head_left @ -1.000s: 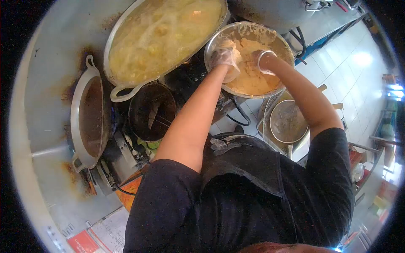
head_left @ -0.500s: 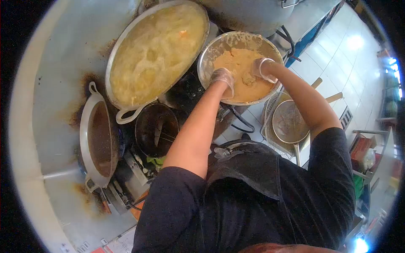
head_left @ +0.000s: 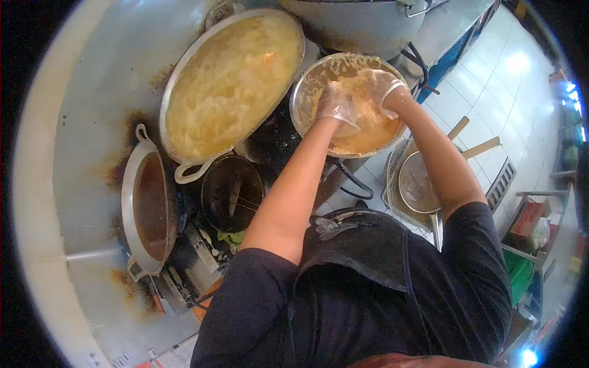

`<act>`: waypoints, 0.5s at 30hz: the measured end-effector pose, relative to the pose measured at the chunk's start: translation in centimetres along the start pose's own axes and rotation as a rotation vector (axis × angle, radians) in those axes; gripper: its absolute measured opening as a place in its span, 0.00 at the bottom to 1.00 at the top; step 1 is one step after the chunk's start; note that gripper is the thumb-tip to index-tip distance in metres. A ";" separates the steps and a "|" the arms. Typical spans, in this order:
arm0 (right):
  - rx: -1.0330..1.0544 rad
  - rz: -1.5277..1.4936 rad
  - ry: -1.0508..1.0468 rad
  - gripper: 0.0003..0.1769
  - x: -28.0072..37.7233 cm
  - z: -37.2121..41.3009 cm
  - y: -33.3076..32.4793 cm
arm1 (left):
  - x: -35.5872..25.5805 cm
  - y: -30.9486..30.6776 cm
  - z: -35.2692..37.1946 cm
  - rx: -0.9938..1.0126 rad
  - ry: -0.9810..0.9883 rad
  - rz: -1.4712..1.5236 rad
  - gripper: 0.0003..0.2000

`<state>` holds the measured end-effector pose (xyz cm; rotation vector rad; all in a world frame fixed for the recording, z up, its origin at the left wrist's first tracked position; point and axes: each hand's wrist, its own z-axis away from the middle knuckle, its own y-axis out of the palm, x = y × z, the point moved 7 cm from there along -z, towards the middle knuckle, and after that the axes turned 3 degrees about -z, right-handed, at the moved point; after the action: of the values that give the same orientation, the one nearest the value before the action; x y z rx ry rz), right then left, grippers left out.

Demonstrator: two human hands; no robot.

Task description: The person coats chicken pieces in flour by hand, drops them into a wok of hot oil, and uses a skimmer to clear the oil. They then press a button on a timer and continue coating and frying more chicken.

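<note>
A round metal bowl holds a loose, orange-tan floury mixture, some of it caked on the inner wall. Both hands wear clear plastic gloves and are inside the bowl. My left hand is at the bowl's left side, its fingers buried in or coated by the mixture. Opposite it, my right hand is at the upper right, blurred by motion. A pale, coated heap lies between the hands. The fingers of both hands are too hidden and smeared to make out, and so is anything in them.
Left of the bowl is a large wok of bubbling yellow oil, with a small orange piece floating. A wok of brown liquid and a dark pan stand below. A large pot is behind; strainers rest at right.
Both hands have moved closer together and up within the bowl, stirring up the mixture between them. The view has shifted slightly, so the surroundings sit a little lower.
</note>
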<state>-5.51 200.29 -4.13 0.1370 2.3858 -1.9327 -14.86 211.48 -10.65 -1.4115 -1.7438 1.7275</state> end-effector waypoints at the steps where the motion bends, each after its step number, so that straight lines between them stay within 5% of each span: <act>1: -0.066 -0.040 0.027 0.17 -0.9 0.5 -0.8 | 0.1 -0.1 -0.1 0.052 -0.020 -0.035 0.16; 3: -0.129 -0.014 0.105 0.17 -2.6 1.1 -0.8 | -3.3 -4.5 1.0 0.216 -0.044 -0.140 0.17; 5: 0.040 0.037 0.097 0.20 -1.2 0.9 -0.7 | -5.4 -6.6 1.5 0.273 -0.054 -0.099 0.18; 10: 0.083 0.088 -0.045 0.20 0.4 1.0 -0.8 | -4.7 -4.6 1.1 0.043 0.077 0.120 0.20; 13: 0.094 0.002 0.034 0.19 -1.3 1.0 -1.9 | -7.8 -5.3 3.5 0.265 0.435 -0.683 0.23; 15: 0.141 -0.072 0.148 0.18 -1.2 0.9 -6.6 | -9.2 -6.6 5.0 0.524 0.428 -0.722 0.24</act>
<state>-5.05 198.01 2.22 0.2127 2.3716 -2.1972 -17.18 202.76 -2.23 -0.7146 -1.2149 1.2293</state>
